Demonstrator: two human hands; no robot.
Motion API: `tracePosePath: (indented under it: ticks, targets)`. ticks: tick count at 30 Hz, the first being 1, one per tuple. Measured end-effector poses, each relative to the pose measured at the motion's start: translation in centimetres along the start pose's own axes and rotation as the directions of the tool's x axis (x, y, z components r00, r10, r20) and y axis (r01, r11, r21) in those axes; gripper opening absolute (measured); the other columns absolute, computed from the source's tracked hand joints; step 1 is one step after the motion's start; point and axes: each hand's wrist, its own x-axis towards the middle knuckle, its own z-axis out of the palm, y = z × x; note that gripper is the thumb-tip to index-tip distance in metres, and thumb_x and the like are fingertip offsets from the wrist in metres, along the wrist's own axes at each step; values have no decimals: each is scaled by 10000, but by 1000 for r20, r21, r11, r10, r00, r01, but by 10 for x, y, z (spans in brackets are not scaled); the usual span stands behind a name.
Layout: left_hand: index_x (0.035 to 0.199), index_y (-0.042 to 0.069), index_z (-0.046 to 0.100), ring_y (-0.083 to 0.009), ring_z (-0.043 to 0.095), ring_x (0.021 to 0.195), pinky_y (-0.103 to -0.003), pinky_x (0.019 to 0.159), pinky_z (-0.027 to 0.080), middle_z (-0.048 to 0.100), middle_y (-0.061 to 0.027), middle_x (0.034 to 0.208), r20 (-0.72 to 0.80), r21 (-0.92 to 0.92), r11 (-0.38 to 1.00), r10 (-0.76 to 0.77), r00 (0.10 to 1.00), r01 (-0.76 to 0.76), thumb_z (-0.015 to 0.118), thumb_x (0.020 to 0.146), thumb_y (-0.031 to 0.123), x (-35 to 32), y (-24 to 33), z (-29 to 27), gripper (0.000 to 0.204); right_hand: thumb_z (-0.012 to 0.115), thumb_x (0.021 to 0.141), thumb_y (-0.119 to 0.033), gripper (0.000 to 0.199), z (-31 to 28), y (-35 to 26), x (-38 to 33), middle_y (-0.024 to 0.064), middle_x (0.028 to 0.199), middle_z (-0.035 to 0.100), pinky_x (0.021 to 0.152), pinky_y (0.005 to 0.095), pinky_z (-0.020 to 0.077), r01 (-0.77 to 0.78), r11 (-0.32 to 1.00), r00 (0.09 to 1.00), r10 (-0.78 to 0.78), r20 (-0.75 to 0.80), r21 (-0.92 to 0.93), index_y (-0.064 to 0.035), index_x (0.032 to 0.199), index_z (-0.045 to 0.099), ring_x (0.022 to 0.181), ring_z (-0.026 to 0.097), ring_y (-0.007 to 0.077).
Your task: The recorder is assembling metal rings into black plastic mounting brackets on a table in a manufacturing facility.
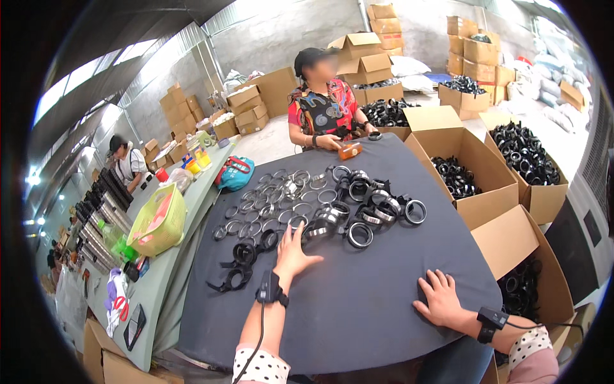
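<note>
My left hand (294, 255) is open, thumb and fingers spread, reaching over the dark grey table top (358, 307). Its fingertips are at the near edge of a spread of thin silver metal rings (261, 203); whether they touch one I cannot tell. Just right of the fingers lies a heap of black rings with silver bands (323, 221), and one such ring (359, 235) lies flat. Black rings with protruding tabs (236, 276) lie left of that hand. At the right, my right hand (440, 299) rests flat on the cloth, fingers apart, holding nothing.
Across the table a co-worker (323, 105) holds an orange-headed mallet (350, 150) near a black ring. Cardboard boxes (489, 205) full of black parts line the right side. At left, a green side table (173, 275) carries a yellow-green basket (160, 221) and a phone (134, 326).
</note>
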Motion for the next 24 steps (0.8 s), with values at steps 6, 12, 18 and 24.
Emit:
tracePosePath:
  ticks: [6,12,18,24]
  targets:
    - [1504,125,271,-374,445,1309,-444,1075,398,452,-224,1403,62,-226,954,215,975,-196,881,601,390,77,2,35,1121,737,766,-445,877,8,16,23,312,1471,264,1103,565,236,-102,968,994,107,-11,228,-5,1424,358,1367,257,482]
    - [1490,207,292,-402,502,1230,-519,994,433,482,-204,1353,2,-180,974,-141,990,139,756,704,317,93,83,67,920,907,487,-499,1362,30,80,145,342,1531,58,1138,571,198,-129,919,934,238,-265,372,-40,1514,139,1424,72,522]
    - [1480,98,280,-468,446,1239,-484,1051,378,448,-287,1331,-113,-418,908,-72,991,19,714,679,144,143,102,98,912,906,483,-526,1394,36,60,215,336,1532,83,1137,572,189,-147,941,967,201,-154,306,-62,1526,106,1419,97,524]
    - [1457,-23,294,-387,402,1332,-399,1121,337,430,-256,1405,-110,-553,809,165,980,-198,735,678,131,186,71,84,908,904,532,-426,1269,53,76,268,297,1517,192,1130,542,238,-219,936,914,296,-276,277,-71,1512,180,1407,188,481]
